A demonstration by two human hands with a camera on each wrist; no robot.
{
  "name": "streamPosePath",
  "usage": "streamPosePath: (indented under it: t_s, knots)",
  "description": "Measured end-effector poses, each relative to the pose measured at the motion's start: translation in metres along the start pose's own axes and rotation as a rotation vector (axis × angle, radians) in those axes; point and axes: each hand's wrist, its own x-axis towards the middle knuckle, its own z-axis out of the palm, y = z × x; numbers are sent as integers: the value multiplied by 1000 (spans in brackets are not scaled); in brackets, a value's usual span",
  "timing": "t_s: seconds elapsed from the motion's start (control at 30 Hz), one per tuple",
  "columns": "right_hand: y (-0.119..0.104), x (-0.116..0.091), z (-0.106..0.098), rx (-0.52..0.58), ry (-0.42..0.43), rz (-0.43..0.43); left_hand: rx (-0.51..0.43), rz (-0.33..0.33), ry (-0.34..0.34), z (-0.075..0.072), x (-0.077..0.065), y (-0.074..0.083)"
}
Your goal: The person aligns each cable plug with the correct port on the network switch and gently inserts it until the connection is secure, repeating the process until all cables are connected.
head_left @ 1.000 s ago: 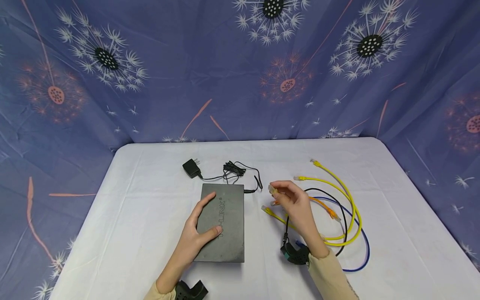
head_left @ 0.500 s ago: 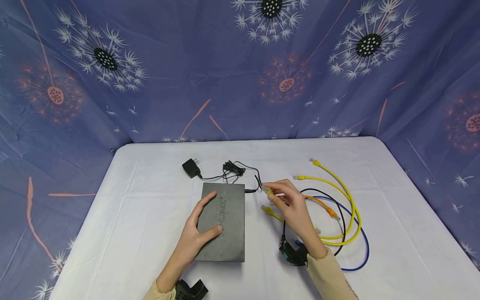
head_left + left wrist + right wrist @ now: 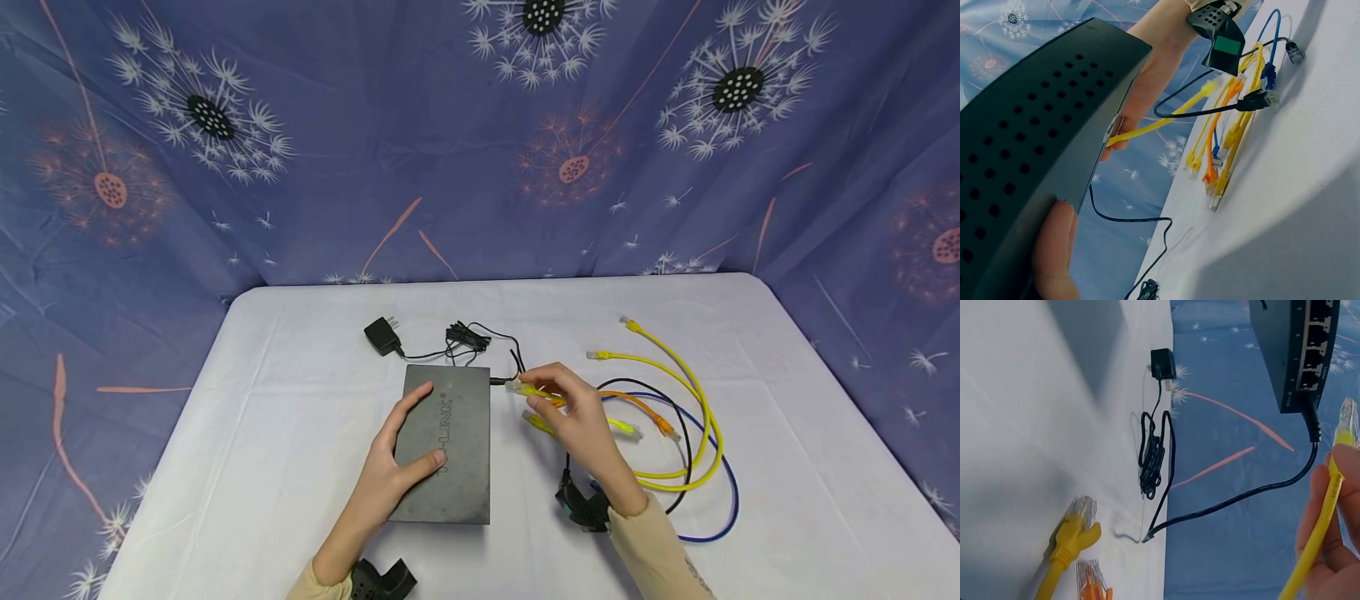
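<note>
A black network switch with TP-LINK lettering is held in my left hand, thumb and one finger over its top. My right hand pinches a short yellow Ethernet cable just behind its clear plug, close to the right side of the switch. In the right wrist view a row of ports faces that plug, with a gap between them. A black power cord is plugged in at the end of the row. The cable's other end sticks out beyond my right hand.
A black power adapter and its bundled cord lie behind the switch. To the right, several cables lie on the white table: yellow, orange, blue and black. A patterned blue cloth hangs behind.
My right hand has moved left and slightly down, bringing the yellow cable's plug nearer the side of the switch. My left hand and the switch have hardly moved.
</note>
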Motion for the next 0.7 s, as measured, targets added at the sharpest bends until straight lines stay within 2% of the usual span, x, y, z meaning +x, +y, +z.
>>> streamPosePath:
  t_s: [0.23,0.3,0.5,0.7]
  knots:
    - [-34,6,2,-154,42,-30,-7,-1,2,0,0,1]
    - [-36,7,2,-171,40,-38,-7,-1,1,0,0,1]
    - [-34,6,2,-190,23,-63,-12,-6,0,1,0,2]
    - [-9,2,3,-196,9,-83,-21,-15,-1,2,1,3]
